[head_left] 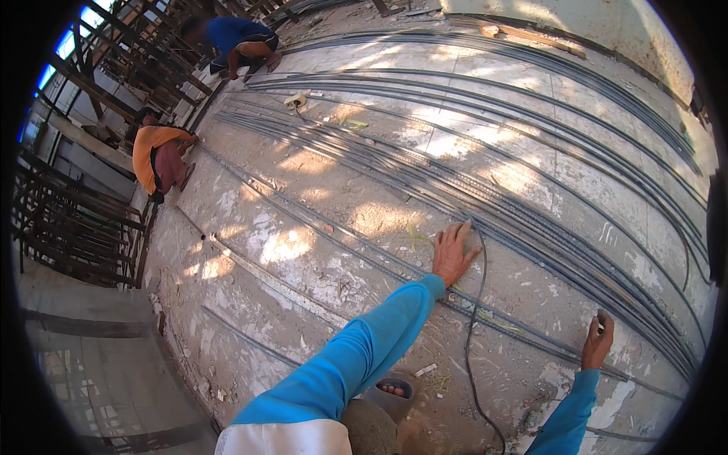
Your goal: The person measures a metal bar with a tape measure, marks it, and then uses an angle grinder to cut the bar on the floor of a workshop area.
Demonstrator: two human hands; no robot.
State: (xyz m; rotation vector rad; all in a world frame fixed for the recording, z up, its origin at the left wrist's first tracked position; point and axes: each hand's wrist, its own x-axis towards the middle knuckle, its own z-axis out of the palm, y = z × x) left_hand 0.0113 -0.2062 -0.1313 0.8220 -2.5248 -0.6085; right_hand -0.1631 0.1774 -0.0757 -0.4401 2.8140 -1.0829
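My left hand [455, 254] is stretched out flat with fingers spread, at the near edge of a bundle of ribbed steel rebars [531, 227]. Its wrist lies over a pair of separate rebars [364, 244]; whether the palm presses on the floor cannot be made out. No object shows in it. Farther right, my right hand [597, 341] hangs between the bundle and that pair, fingers loosely curled with a gap at the thumb, nothing visible inside. A thin black cable [472, 326] runs past my left fingertips toward me.
More long rebars [485, 91] curve across the dusty concrete floor. A pale bar [280, 280] and a short rod [246, 335] lie left of my arm. Two people crouch at the far ends, one in orange [155, 148], one in blue [235, 34]. Stacked frames [76, 212] stand left.
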